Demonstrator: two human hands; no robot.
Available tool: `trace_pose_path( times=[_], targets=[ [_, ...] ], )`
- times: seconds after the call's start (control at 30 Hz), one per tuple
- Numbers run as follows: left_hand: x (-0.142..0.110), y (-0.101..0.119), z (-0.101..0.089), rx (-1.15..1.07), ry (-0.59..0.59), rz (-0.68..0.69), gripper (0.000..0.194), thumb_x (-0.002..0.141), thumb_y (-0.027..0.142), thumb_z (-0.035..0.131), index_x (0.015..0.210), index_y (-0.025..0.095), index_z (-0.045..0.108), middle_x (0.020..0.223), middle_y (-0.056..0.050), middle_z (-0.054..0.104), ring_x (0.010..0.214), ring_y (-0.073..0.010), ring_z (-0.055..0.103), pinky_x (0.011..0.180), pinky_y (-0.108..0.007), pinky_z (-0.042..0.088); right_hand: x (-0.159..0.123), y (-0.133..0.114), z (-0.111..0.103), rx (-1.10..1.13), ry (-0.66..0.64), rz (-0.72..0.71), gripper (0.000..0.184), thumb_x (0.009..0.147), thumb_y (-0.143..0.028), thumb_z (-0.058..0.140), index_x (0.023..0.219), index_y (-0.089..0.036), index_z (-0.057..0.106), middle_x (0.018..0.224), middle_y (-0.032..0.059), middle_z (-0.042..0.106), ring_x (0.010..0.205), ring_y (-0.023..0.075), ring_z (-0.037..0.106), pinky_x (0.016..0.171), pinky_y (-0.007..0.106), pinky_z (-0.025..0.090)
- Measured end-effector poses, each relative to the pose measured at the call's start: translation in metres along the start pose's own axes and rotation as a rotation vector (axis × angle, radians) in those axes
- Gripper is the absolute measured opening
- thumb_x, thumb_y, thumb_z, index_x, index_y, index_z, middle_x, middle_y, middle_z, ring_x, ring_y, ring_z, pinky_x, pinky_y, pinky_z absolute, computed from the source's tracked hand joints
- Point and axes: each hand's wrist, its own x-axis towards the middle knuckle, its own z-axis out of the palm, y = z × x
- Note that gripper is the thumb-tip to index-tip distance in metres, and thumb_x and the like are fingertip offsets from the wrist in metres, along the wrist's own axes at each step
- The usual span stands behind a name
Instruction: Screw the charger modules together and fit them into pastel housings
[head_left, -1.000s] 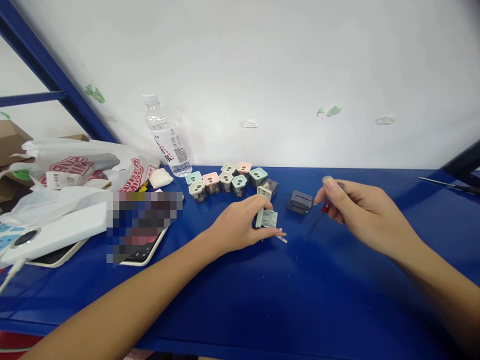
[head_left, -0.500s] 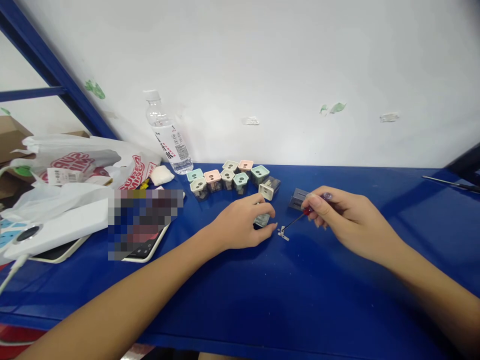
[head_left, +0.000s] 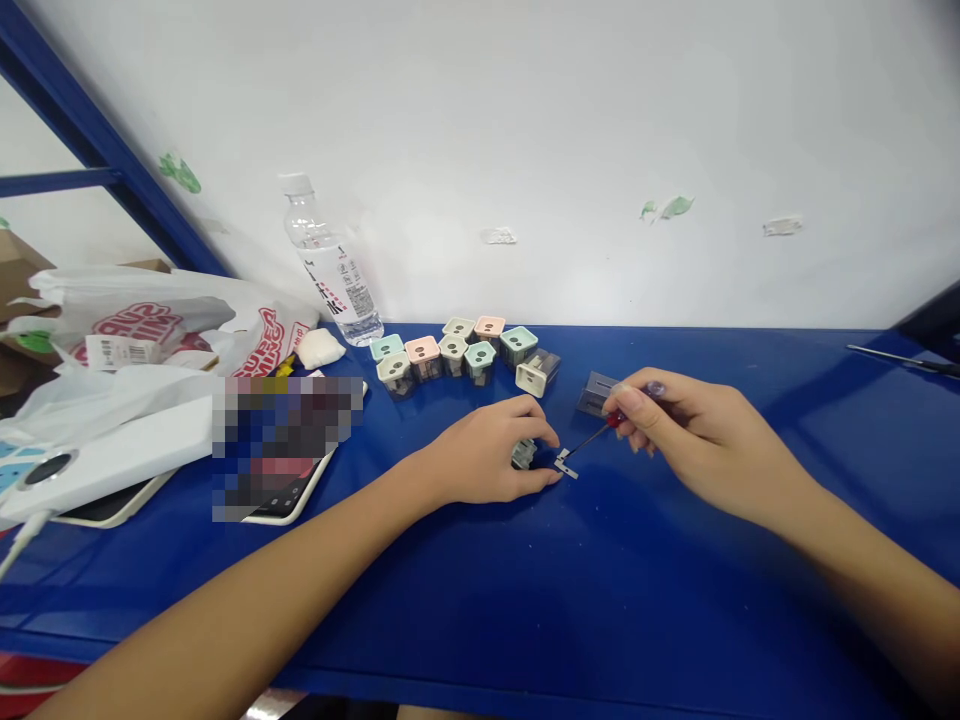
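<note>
My right hand (head_left: 686, 425) grips a small screwdriver (head_left: 589, 440) with a red and clear handle. Its thin shaft slants down to several small metal sharpener blades (head_left: 568, 468) lying on the blue table. Just left of them, my left hand (head_left: 495, 450) curls around a pale grey-green pencil sharpener part (head_left: 523, 454), mostly hidden by the fingers. Its thumb and index fingertips are apart, close to the blades. Behind my right hand lies a dark see-through sharpener container (head_left: 595, 394), partly covered. A cream-topped sharpener (head_left: 538, 373) rests on its side beyond my left hand.
Several pencil sharpeners (head_left: 454, 350) with pastel tops stand near the wall. Farther left are a water bottle (head_left: 330, 265), a phone (head_left: 289, 495), a white device with a cable (head_left: 127, 455) and plastic bags (head_left: 172, 315). A thin metal tool (head_left: 900, 360) lies at the far right.
My left thumb and index finger have shifted slightly right, closer to the blades. The screwdriver tip has lifted or moved slightly, and the blades lie a little differently.
</note>
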Motion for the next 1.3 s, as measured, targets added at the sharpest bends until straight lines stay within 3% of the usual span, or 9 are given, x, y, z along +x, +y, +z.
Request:
trace_pose_path(
  times=[0.2, 0.57, 0.9, 1.07, 1.23, 1.3],
  targets=[
    [-0.001, 0.002, -0.001, 0.094, -0.018, 0.068, 0.032, 0.088, 0.035, 0.069, 0.117, 0.023, 0.074, 0.112, -0.008, 0.067, 0.098, -0.0219, 0.068, 0.089, -0.035, 0.056, 0.0, -0.002, -0.002, 0.006, 0.01, 0.006, 0.055, 0.095, -0.07, 0.042, 0.084, -0.022, 0.068, 0.064, 0.0023, 0.067, 0.056, 0.0158, 0.061, 0.051, 0.028, 0.044],
    [0.0, 0.002, 0.002, 0.185, 0.03, 0.045, 0.026, 0.089, 0.037, 0.068, 0.108, 0.021, 0.077, 0.109, -0.007, 0.068, 0.094, -0.0215, 0.069, 0.078, -0.032, 0.057, -0.001, -0.004, -0.004, 0.026, 0.065, -0.04, 0.052, 0.096, -0.066, 0.045, 0.082, -0.022, 0.068, 0.062, 0.0019, 0.066, 0.055, 0.015, 0.061, 0.052, 0.027, 0.046],
    [0.001, 0.003, 0.002, 0.013, 0.026, 0.048, 0.017, 0.092, 0.022, 0.061, 0.095, 0.018, 0.077, 0.108, -0.008, 0.068, 0.087, -0.0169, 0.068, 0.082, -0.03, 0.055, -0.003, -0.005, -0.005, 0.05, 0.087, -0.049, 0.048, 0.098, -0.063, 0.046, 0.082, -0.023, 0.067, 0.062, -0.0001, 0.063, 0.055, 0.0138, 0.059, 0.053, 0.027, 0.044],
    [0.001, 0.003, 0.0, -0.163, 0.062, 0.038, 0.014, 0.092, 0.022, 0.063, 0.093, 0.016, 0.076, 0.105, -0.007, 0.067, 0.091, -0.0165, 0.066, 0.086, -0.031, 0.054, -0.003, -0.006, -0.01, 0.009, 0.164, -0.147, 0.043, 0.101, -0.056, 0.044, 0.078, -0.023, 0.061, 0.074, 0.0016, 0.062, 0.067, 0.0158, 0.059, 0.063, 0.03, 0.045],
    [0.002, 0.004, 0.001, -0.271, 0.108, 0.071, 0.012, 0.091, 0.023, 0.066, 0.091, 0.016, 0.076, 0.1, -0.006, 0.066, 0.09, -0.0157, 0.065, 0.086, -0.03, 0.052, -0.005, -0.001, -0.007, -0.095, -0.062, -0.259, 0.015, 0.1, -0.037, 0.053, 0.104, -0.027, 0.064, 0.098, 0.0021, 0.069, 0.077, 0.0163, 0.063, 0.065, 0.029, 0.048],
    [0.002, 0.006, 0.001, -0.305, 0.116, 0.079, 0.011, 0.091, 0.023, 0.067, 0.09, 0.016, 0.076, 0.099, -0.006, 0.066, 0.09, -0.0154, 0.065, 0.085, -0.029, 0.052, -0.005, 0.002, -0.001, -0.151, -0.167, -0.308, 0.012, 0.098, -0.03, 0.057, 0.107, -0.028, 0.065, 0.102, 0.0015, 0.07, 0.079, 0.0161, 0.064, 0.066, 0.028, 0.049]
  ],
)
